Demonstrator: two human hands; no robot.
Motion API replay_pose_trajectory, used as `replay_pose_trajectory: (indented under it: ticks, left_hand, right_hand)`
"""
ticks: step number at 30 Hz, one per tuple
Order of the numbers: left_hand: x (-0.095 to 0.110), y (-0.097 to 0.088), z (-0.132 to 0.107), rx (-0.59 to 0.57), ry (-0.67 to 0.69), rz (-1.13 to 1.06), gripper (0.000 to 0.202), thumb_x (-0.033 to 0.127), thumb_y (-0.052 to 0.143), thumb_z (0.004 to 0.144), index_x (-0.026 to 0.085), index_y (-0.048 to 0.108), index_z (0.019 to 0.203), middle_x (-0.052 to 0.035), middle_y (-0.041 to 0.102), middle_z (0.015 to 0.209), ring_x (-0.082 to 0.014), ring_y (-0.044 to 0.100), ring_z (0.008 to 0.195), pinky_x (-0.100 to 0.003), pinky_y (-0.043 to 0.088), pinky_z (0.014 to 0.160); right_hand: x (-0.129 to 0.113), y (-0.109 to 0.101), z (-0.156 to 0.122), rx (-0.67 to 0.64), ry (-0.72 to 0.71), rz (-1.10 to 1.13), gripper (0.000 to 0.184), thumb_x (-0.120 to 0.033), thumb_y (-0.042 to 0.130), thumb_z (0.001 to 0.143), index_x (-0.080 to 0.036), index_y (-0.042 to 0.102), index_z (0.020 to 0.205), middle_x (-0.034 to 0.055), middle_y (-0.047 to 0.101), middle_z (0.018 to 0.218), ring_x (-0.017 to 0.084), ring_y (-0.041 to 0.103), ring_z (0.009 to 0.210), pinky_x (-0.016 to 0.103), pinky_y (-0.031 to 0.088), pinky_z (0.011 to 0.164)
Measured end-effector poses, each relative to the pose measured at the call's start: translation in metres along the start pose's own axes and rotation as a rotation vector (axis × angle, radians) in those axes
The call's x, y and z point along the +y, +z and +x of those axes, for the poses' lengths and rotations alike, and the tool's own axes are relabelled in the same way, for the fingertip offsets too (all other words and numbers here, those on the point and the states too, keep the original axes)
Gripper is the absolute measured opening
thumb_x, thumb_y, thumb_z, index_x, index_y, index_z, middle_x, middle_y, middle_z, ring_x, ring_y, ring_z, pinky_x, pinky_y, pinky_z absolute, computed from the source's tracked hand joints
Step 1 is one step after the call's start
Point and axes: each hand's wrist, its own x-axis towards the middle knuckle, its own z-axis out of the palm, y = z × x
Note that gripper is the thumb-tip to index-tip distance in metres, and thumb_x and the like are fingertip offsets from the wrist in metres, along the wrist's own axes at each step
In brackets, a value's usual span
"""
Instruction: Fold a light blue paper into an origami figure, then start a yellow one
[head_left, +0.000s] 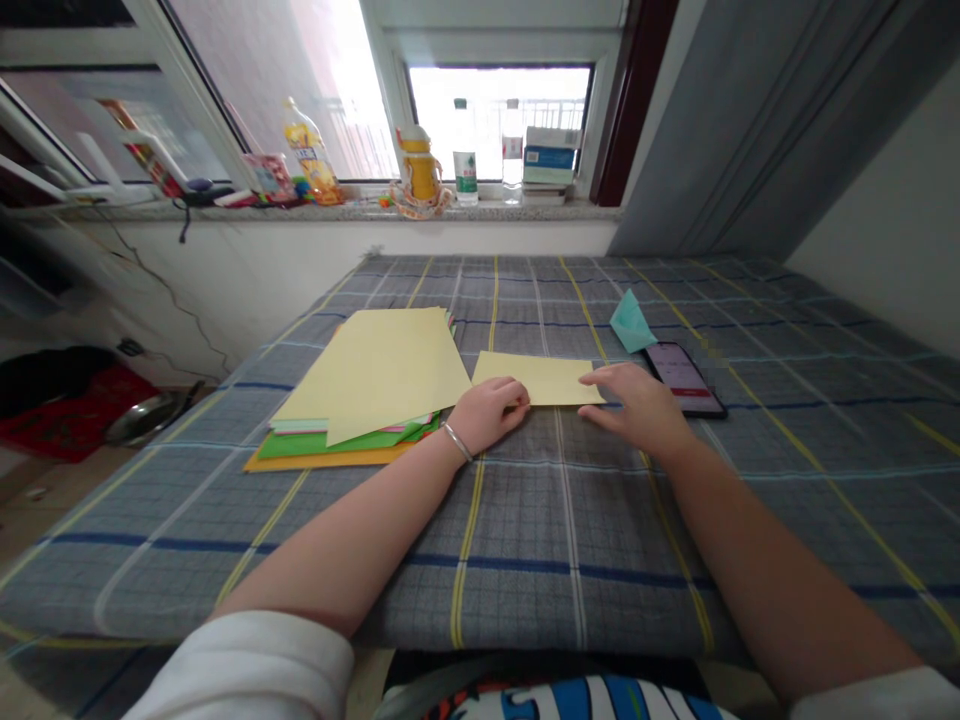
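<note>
A folded pale yellow paper sheet (pixel 538 377) lies on the grey plaid cloth (pixel 525 520) in front of me. My left hand (pixel 491 410), a bracelet on its wrist, presses on the sheet's near left edge with curled fingers. My right hand (pixel 637 400) rests flat on the sheet's near right corner, fingers stretched out. A stack of coloured paper (pixel 367 390) with a yellow sheet on top lies to the left of my left hand.
A phone (pixel 684 378) with a lit screen lies just right of my right hand, a folded teal paper piece (pixel 631 322) behind it. Bottles, a yellow cup and boxes line the window sill (pixel 480 210). The floor at left holds a metal bowl (pixel 142 420).
</note>
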Motion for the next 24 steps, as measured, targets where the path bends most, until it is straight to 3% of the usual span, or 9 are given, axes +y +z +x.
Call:
replay_pose_trajectory:
  ticks: [3, 5, 11, 18, 24]
  left_hand:
    - [0.003, 0.001, 0.000, -0.019, 0.069, 0.056, 0.005, 0.016, 0.053, 0.084, 0.019, 0.057, 0.083, -0.0023, 0.064, 0.086, -0.0149, 0.059, 0.080, -0.026, 0.046, 0.075]
    - [0.004, 0.001, 0.000, -0.022, 0.102, 0.100, 0.008, 0.014, 0.053, 0.083, 0.019, 0.058, 0.084, -0.0022, 0.065, 0.086, -0.0154, 0.059, 0.081, -0.027, 0.045, 0.075]
    - [0.005, 0.002, 0.001, -0.137, 0.262, 0.161, 0.009, 0.014, 0.053, 0.085, 0.019, 0.060, 0.087, -0.0013, 0.065, 0.087, -0.0156, 0.058, 0.084, -0.028, 0.044, 0.081]
    - [0.011, 0.006, 0.003, -0.146, 0.354, 0.295, 0.023, 0.032, 0.044, 0.095, 0.018, 0.060, 0.086, -0.0033, 0.063, 0.083, -0.0163, 0.057, 0.081, -0.031, 0.043, 0.081]
    - [0.016, 0.005, 0.005, -0.121, 0.357, 0.351, 0.028, 0.031, 0.040, 0.096, 0.018, 0.059, 0.080, -0.0031, 0.062, 0.079, -0.0159, 0.056, 0.079, -0.033, 0.041, 0.087]
  right_hand:
    - [-0.020, 0.005, 0.004, -0.146, -0.050, -0.040, 0.013, -0.031, 0.056, 0.088, -0.022, 0.065, 0.086, 0.0038, 0.070, 0.094, 0.020, 0.060, 0.094, 0.030, 0.041, 0.080]
    - [-0.030, 0.007, 0.005, -0.226, -0.022, -0.086, 0.017, -0.030, 0.052, 0.090, -0.022, 0.064, 0.080, 0.0022, 0.069, 0.085, 0.018, 0.061, 0.085, 0.028, 0.039, 0.070]
    - [-0.047, 0.015, 0.006, -0.372, -0.005, -0.115, 0.012, -0.031, 0.053, 0.088, -0.023, 0.061, 0.084, -0.0008, 0.067, 0.085, 0.015, 0.060, 0.077, 0.027, 0.031, 0.060]
    - [-0.054, 0.025, 0.007, -0.347, 0.004, -0.166, 0.014, -0.027, 0.049, 0.088, -0.021, 0.057, 0.078, 0.0018, 0.066, 0.081, 0.016, 0.059, 0.077, 0.029, 0.032, 0.062]
    - [-0.050, 0.024, 0.007, -0.293, -0.020, -0.127, 0.015, -0.024, 0.048, 0.086, -0.021, 0.057, 0.074, 0.0043, 0.065, 0.078, 0.018, 0.056, 0.079, 0.028, 0.034, 0.064]
